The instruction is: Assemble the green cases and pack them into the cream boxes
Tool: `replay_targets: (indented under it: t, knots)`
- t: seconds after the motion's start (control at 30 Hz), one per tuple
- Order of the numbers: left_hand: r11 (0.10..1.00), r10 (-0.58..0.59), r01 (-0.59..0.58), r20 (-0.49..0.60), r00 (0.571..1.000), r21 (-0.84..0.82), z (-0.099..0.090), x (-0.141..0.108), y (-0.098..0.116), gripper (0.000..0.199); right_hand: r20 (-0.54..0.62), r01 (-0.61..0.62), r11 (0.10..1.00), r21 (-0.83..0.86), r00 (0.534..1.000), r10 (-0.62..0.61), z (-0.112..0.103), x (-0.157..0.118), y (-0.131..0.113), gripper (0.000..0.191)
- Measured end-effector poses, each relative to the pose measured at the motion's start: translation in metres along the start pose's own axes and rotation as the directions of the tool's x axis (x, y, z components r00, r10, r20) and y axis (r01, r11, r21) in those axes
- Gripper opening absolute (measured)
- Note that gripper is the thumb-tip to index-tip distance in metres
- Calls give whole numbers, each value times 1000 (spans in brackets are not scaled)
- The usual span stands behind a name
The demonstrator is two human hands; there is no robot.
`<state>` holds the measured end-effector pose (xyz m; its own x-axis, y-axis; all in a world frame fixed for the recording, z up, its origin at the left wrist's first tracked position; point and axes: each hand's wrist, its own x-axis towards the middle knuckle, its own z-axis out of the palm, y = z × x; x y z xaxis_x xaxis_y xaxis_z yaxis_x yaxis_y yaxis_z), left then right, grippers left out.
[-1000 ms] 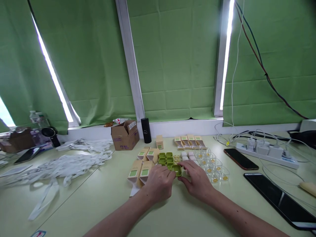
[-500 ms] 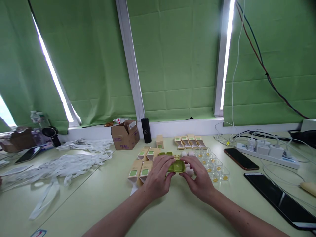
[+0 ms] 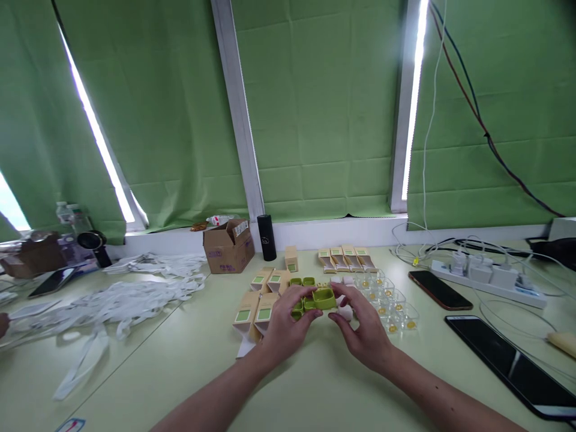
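Note:
A small olive-green plastic case [image 3: 324, 298] with a hollow tray-like inside is held up over the table. My left hand [image 3: 290, 321] grips its left side, with the thumb below and the fingers behind. At its right edge my right hand [image 3: 360, 321] has curved fingers and thumb around the corner; the exact contact is hard to make out. Behind my left hand lie more green cases [image 3: 308, 281]. White rounded pieces [image 3: 345, 312] sit behind my right hand. Beside them stand several clear cups [image 3: 398, 303] with gold-coloured centres.
Several kraft boxes [image 3: 245, 315] stand left of my hands, more kraft boxes [image 3: 345, 259] behind. A cardboard carton [image 3: 228, 247] and black cylinder [image 3: 266, 238] are at the back. White strips [image 3: 148, 297] spread left. Phone [image 3: 440, 290], tablet [image 3: 513, 363] and power strip [image 3: 488, 282] lie right.
The green case has tilted and shifted slightly left, and its hollow side faces me differently. My left hand has turned a little. Another person's hand shows at the far left edge.

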<state>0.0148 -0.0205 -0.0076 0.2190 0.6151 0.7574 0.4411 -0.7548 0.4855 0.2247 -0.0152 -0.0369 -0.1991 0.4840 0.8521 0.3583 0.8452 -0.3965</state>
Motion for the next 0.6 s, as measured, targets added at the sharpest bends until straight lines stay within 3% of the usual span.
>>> replay_targets:
  t: [0.13,0.3,0.4,0.6]
  knots:
    - [963,-224,221,2,975,-152,4,-1,0,33,-19,-4,1000,-13,1000,4,2,-2,1,47]
    - [841,-419,412,58,906,-351,8,1,-3,41,8,0,1000,-23,1000,0,3,-3,1,45]
    - [776,-448,461,137,883,-431,9,3,-2,49,13,0,1000,-23,1000,0,3,-2,0,46]
    - [739,-469,512,210,858,-438,14,4,5,54,-10,-60,998,17,998,60,6,-2,-1,42]
